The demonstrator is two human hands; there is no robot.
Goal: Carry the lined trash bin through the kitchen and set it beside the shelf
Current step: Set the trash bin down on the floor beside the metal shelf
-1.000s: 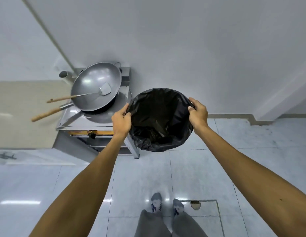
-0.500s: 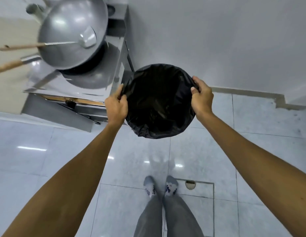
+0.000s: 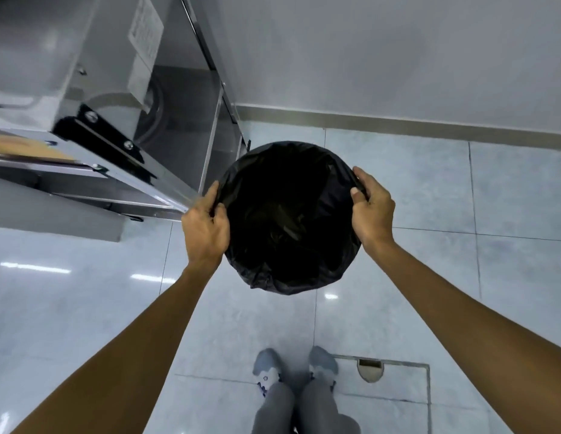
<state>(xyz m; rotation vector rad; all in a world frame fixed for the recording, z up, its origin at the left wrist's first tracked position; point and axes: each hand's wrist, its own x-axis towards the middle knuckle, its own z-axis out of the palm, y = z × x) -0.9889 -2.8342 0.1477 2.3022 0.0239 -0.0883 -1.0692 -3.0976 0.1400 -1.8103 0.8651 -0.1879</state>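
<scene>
A round trash bin point(image 3: 288, 220) lined with a black plastic bag fills the middle of the head view, seen from straight above. My left hand point(image 3: 207, 231) grips its left rim and my right hand point(image 3: 371, 211) grips its right rim, fingers curled over the bag's edge. The bin is low over the pale floor tiles, right of the steel stove stand point(image 3: 122, 170); I cannot tell whether its base touches the floor. The inside of the bin is dark and looks empty.
The steel stand's corner and leg point(image 3: 210, 151) sit just left of the bin. A white wall point(image 3: 366, 51) with a beige skirting point(image 3: 398, 128) runs behind it. My feet point(image 3: 294, 368) stand on the tiles beside a square floor hatch point(image 3: 382, 380).
The bin has gone down beside the stove stand and the view has dropped with it. The wok and stove top have left the frame. Both hands keep their grip on the rim.
</scene>
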